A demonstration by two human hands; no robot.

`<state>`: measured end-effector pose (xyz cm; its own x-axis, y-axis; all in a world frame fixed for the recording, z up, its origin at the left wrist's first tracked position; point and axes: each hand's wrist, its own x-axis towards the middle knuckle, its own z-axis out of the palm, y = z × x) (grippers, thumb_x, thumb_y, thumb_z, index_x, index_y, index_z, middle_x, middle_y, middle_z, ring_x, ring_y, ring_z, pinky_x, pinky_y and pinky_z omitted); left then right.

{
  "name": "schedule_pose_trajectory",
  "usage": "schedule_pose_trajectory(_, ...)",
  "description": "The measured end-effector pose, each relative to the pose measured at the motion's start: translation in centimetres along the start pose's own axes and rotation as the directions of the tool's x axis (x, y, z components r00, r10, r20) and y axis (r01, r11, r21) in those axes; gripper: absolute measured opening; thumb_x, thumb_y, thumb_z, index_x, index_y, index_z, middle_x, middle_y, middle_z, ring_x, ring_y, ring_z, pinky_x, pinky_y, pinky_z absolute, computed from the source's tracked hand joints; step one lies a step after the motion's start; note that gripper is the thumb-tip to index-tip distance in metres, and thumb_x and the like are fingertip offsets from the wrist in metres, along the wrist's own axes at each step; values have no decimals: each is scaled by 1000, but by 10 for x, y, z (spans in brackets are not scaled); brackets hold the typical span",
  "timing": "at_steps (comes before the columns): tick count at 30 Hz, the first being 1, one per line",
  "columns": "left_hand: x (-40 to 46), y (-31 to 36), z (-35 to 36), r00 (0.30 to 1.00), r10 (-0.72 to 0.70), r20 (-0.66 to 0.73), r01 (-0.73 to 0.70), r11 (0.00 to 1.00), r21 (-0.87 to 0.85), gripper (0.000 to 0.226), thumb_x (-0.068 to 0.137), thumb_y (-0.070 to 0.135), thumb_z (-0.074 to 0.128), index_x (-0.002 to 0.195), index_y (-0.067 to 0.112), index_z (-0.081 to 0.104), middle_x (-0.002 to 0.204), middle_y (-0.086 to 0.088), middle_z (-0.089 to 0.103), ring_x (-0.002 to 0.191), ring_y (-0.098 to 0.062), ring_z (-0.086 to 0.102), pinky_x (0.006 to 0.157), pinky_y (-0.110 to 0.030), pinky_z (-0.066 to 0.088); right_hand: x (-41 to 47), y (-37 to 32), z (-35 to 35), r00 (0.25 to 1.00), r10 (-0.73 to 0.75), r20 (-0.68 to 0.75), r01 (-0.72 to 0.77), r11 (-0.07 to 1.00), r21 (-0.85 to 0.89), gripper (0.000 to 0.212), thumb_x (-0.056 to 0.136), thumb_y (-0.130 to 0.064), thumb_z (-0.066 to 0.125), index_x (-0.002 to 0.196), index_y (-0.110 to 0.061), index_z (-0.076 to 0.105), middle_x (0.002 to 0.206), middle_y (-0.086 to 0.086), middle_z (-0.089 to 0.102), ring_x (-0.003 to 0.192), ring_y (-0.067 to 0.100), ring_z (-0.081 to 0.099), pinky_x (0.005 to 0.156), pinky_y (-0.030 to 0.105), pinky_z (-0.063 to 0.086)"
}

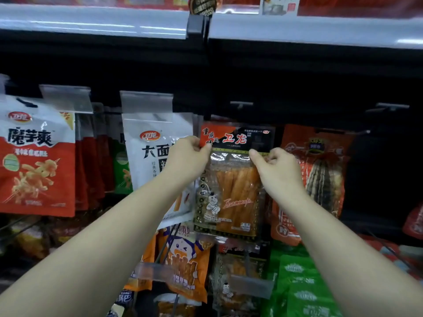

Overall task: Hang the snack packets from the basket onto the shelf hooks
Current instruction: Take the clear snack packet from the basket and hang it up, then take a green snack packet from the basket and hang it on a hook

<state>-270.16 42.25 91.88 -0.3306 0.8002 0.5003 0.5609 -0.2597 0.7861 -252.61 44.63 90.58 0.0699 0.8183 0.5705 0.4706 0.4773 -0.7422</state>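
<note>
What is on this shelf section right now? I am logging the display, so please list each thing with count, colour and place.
Held snack packet: one, clear with orange sticks and a red-black header, centre, at hook height.
Konjac packets: a row, front one white and red, far left.
White packet: one in front, white with black lettering, left of the held packet.
Seed packet: one in front, orange-red, right of the held packet.
Duck packet: one, orange, lower row.
Green packets: several, green, lower right.
Shelf rail: one, pale grey, top.
Left hand: pinches the header's left edge.
Right hand: pinches the header's lower right.
</note>
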Motion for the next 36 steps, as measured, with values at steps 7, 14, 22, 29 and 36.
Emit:
schedule_pose_trajectory(7,-75,-25,-63,988,156,13,-128,761,636,37,95,55,38,108,30,62,96,6,68,83,-21,63,68,-32,52,-67,-5,13,793,-608,-35,546,736,-399,32,89,-26,60,112,-5,57,113,9,55,107,21,43,89,31,36)
schedule_pose_trajectory(14,-177,-131,-137,986,164,11,-74,379,923,32,84,38,51,62,16,54,52,-1,56,35,-27,52,52,-13,4,-165,-26,126,445,-751,488,895,396,-207,29,88,-33,45,74,-12,60,68,5,57,64,28,59,53,32,44)
schedule_pose_trajectory(22,-326,-292,-167,923,-384,-18,135,281,950,17,82,29,62,73,16,58,60,-5,63,47,-28,63,48,-24,28,-311,24,274,130,-558,819,875,453,170,21,72,-31,63,70,-10,62,63,8,62,56,29,64,45,30,47)
schedule_pose_trajectory(29,-495,-427,-113,458,-887,-60,447,172,878,24,94,27,43,116,21,52,105,0,65,90,-28,67,62,-30,44,-462,148,353,-323,-72,944,783,540,309,27,97,-25,44,118,-9,53,118,11,59,111,31,56,84,38,46)
schedule_pose_trajectory(36,-650,-578,-31,-43,-990,-134,848,-107,520,21,91,20,47,108,18,58,104,-9,66,93,-34,65,77,-38,55,-618,299,429,-538,197,820,764,526,375,32,94,-13,43,125,-7,50,126,13,54,117,30,51,88,40,48)
